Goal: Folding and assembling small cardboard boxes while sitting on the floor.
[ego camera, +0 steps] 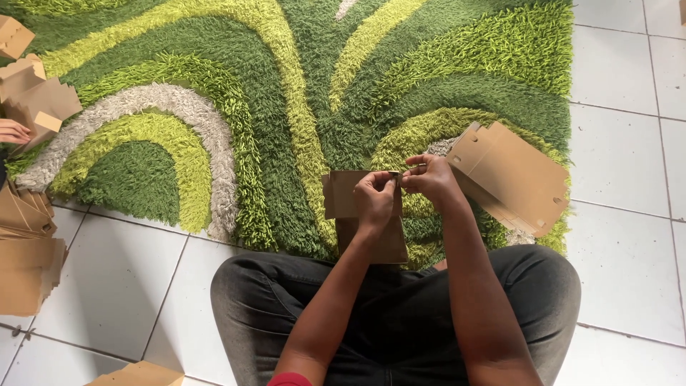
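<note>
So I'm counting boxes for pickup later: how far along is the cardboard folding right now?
Done: a few folded cardboard boxes sit at the rug's far left corner, by another person's hand. In hand: the left hand and right hand pinch the top edge of one cardboard blank. Left: a flat stack of blanks on the rug and another pile of flats on the tiles.

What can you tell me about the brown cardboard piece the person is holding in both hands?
The flat brown cardboard piece looks like thin, plain, unprinted card, an unfolded blank. It is held above the person's lap, over the edge of the shaggy green rug. The left hand and right hand pinch its top edge close together. Its lower part hangs behind the left wrist.
</note>
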